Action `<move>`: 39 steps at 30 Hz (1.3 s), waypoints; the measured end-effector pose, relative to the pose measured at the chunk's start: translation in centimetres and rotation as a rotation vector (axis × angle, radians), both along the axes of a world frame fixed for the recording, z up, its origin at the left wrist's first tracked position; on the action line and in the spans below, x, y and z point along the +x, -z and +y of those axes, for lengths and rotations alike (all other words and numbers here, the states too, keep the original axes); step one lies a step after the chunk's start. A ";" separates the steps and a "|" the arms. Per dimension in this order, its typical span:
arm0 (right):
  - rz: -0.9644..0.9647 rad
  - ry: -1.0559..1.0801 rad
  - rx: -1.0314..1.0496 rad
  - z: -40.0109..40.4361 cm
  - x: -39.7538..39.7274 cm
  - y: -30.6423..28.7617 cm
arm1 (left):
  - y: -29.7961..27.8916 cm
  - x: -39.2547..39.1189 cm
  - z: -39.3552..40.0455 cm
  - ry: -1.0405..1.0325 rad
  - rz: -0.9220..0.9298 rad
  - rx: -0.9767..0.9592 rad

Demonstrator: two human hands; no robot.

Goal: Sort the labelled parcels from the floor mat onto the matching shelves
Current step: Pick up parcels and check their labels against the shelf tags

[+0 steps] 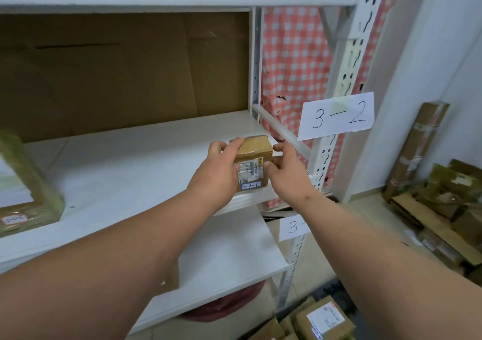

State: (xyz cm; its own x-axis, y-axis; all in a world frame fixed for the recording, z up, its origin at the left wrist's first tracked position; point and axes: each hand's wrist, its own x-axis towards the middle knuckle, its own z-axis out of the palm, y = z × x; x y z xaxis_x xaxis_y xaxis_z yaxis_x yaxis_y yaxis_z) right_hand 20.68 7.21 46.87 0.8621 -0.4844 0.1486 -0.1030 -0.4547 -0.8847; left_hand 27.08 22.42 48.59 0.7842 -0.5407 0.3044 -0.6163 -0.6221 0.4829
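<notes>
A small brown cardboard parcel (pixel 254 160) with a white shipping label and a tag reading 3-2-1 sits at the front right of the white shelf (pixel 125 172). My left hand (pixel 217 170) grips its left side and my right hand (pixel 285 168) grips its right side. A paper sign reading 3-2 (pixel 336 116) is taped to the white upright post just right of the parcel. Whether the parcel's base rests on the shelf board or hangs just above it, I cannot tell.
A yellow-green taped parcel (pixel 24 191) lies at the shelf's left end. A lower white shelf (pixel 229 256) carries a partly hidden sign (pixel 293 227). Several cardboard parcels (pixel 443 209) are piled on the floor at right, more parcels (pixel 323 318) below. Brown cardboard backs the shelf.
</notes>
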 end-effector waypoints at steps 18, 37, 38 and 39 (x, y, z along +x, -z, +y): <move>0.083 0.034 0.008 -6.1 6.1 1.2 | 1.9 9.8 -6.8 0.214 0.001 0.220; 0.300 0.002 -0.252 -6.3 3.0 2.9 | 1.9 7.3 -5.1 0.012 -0.305 0.564; 0.308 -0.002 -0.270 -6.2 2.5 2.9 | 1.8 6.9 -4.8 0.006 -0.300 0.566; 0.321 -0.008 -0.283 -6.0 2.0 2.9 | 1.8 6.4 -4.6 0.002 -0.299 0.568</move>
